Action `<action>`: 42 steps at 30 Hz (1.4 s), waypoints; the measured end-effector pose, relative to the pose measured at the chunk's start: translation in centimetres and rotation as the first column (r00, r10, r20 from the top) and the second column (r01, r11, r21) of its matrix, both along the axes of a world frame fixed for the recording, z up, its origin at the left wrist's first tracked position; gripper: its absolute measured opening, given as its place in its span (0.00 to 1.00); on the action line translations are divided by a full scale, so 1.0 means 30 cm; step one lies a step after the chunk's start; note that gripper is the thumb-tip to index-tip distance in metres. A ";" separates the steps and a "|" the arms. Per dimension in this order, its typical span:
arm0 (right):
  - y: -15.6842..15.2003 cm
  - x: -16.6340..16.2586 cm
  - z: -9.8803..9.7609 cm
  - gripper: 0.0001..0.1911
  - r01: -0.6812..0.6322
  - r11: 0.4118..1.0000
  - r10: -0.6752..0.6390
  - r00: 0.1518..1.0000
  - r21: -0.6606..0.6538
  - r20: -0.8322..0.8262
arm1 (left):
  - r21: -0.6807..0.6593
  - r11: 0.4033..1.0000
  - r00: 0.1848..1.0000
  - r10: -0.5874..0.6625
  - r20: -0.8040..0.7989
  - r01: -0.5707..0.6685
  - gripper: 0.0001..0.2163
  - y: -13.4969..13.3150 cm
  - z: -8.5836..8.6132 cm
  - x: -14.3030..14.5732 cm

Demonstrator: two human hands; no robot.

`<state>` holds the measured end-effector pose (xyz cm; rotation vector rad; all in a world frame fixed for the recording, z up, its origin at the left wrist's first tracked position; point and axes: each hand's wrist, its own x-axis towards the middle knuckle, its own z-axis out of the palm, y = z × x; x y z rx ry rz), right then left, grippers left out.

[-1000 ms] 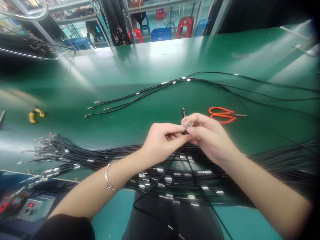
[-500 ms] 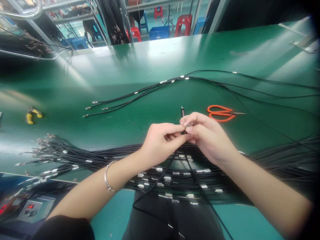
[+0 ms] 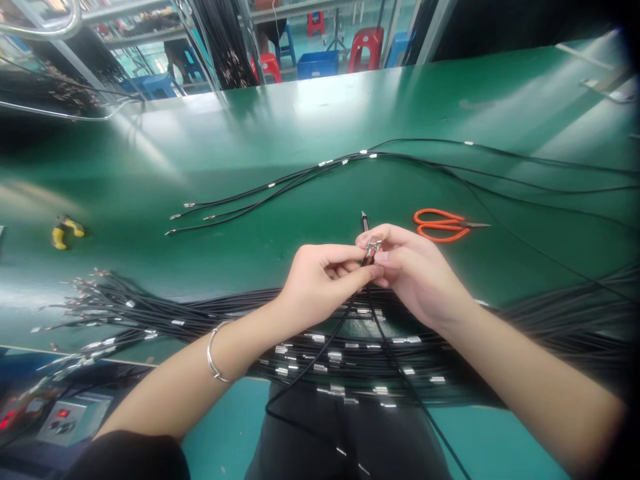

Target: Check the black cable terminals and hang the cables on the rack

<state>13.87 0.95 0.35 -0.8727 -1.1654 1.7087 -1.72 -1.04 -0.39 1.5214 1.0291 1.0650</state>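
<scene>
Both hands meet over the green table (image 3: pixel 300 120), just in front of me. My left hand (image 3: pixel 320 280) pinches a thin black cable (image 3: pixel 320 357) that runs down toward my lap. My right hand (image 3: pixel 415 273) is closed on the cable's end, where a small metal terminal (image 3: pixel 373 248) shows between the fingertips. A dark cable tip (image 3: pixel 365 221) sticks up past the fingers. Beneath my wrists lies a thick bundle of black cables (image 3: pixel 165 320) with silver sleeves.
Orange scissors (image 3: pixel 443 225) lie right of my hands. Three loose black cables (image 3: pixel 280 183) stretch across the table beyond them. A yellow tool (image 3: pixel 64 230) rests far left. A control box (image 3: pixel 65 420) sits below the table edge at lower left. Plastic stools (image 3: pixel 367 47) stand behind the table.
The hands have barely shifted. The right fingers have worked the metal terminal a little, so it shows more clearly at the fingertips.
</scene>
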 end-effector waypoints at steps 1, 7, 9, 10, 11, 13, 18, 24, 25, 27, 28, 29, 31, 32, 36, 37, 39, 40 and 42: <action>0.000 0.001 -0.001 0.03 -0.003 1.000 0.003 1.000 0.003 -0.002 | -0.005 1.000 1.000 -0.003 0.003 0.003 0.10 0.000 -0.002 0.000; 0.000 0.002 -0.006 0.02 -0.006 1.000 0.006 1.000 0.025 0.002 | -0.013 1.000 1.000 -0.010 0.015 0.010 0.10 -0.001 0.004 0.004; 0.000 0.001 -0.005 0.01 0.004 1.000 -0.004 1.000 0.017 0.013 | -0.026 1.000 1.000 -0.010 0.028 0.011 0.10 -0.001 0.011 0.006; -0.001 0.000 -0.004 0.01 0.013 1.000 -0.014 1.000 0.012 0.022 | -0.039 0.999 0.999 -0.010 0.040 0.011 0.10 0.000 0.014 0.007; -0.001 -0.001 -0.003 0.01 0.023 1.000 -0.024 0.999 0.008 0.031 | -0.057 0.998 0.998 -0.009 0.057 0.013 0.10 0.001 0.017 0.007; 0.000 -0.002 -0.003 0.04 0.038 0.999 -0.038 0.998 0.001 0.040 | -0.105 0.994 0.995 -0.016 0.101 0.027 0.11 0.003 0.022 0.006; 0.002 0.003 -0.004 0.08 0.011 1.000 -0.010 1.000 -0.024 0.015 | -0.222 0.971 0.979 -0.046 0.199 0.091 0.11 0.008 0.026 0.003; -0.001 0.008 -0.008 0.03 -0.012 1.000 0.011 0.999 0.011 0.039 | -0.261 0.959 0.967 -0.046 0.252 0.114 0.11 0.008 0.026 0.006; -0.002 0.008 -0.010 0.02 -0.021 1.000 0.020 0.999 0.021 0.039 | -0.263 0.959 0.967 -0.040 0.252 0.108 0.11 0.008 0.025 0.007; -0.003 0.009 -0.013 0.02 -0.035 0.999 0.034 0.999 0.037 0.035 | -0.259 0.962 0.970 -0.024 0.240 0.088 0.12 0.006 0.023 0.008; -0.004 0.010 -0.015 0.02 -0.037 0.998 0.036 0.999 0.041 0.033 | -0.253 0.964 0.973 -0.016 0.231 0.077 0.12 0.006 0.022 0.008; -0.004 0.009 -0.016 0.02 -0.036 0.998 0.034 0.999 0.044 0.033 | -0.245 0.967 0.975 -0.012 0.221 0.067 0.12 0.006 0.020 0.008; -0.003 0.008 -0.017 0.03 -0.023 0.999 0.021 0.999 0.048 0.034 | -0.222 0.973 0.980 -0.017 0.199 0.061 0.12 0.005 0.017 0.007; -0.003 0.007 -0.017 0.03 -0.013 0.999 0.012 0.999 0.049 0.033 | -0.211 0.976 0.982 -0.020 0.189 0.061 0.11 0.004 0.015 0.007; 0.000 0.003 -0.016 0.04 0.009 0.999 -0.011 1.000 0.043 0.030 | -0.173 0.983 0.987 -0.027 0.162 0.055 0.10 -0.001 0.007 0.010; 0.000 0.003 -0.015 0.04 0.012 0.999 -0.013 1.000 0.038 0.027 | -0.164 0.985 0.987 -0.027 0.159 0.053 0.10 -0.002 0.005 0.012; 0.000 0.002 -0.014 0.04 0.016 0.999 -0.016 1.000 0.031 0.025 | -0.148 0.988 0.988 -0.029 0.149 0.051 0.10 -0.004 0.002 0.015; 0.000 0.001 -0.013 0.04 0.018 0.999 -0.019 1.000 0.028 0.024 | -0.144 0.988 0.990 -0.030 0.141 0.051 0.09 -0.004 0.001 0.015; 0.000 -0.002 -0.011 0.04 0.028 0.999 -0.028 0.999 0.023 0.029 | -0.140 0.989 0.992 -0.033 0.124 0.050 0.08 -0.004 0.002 0.016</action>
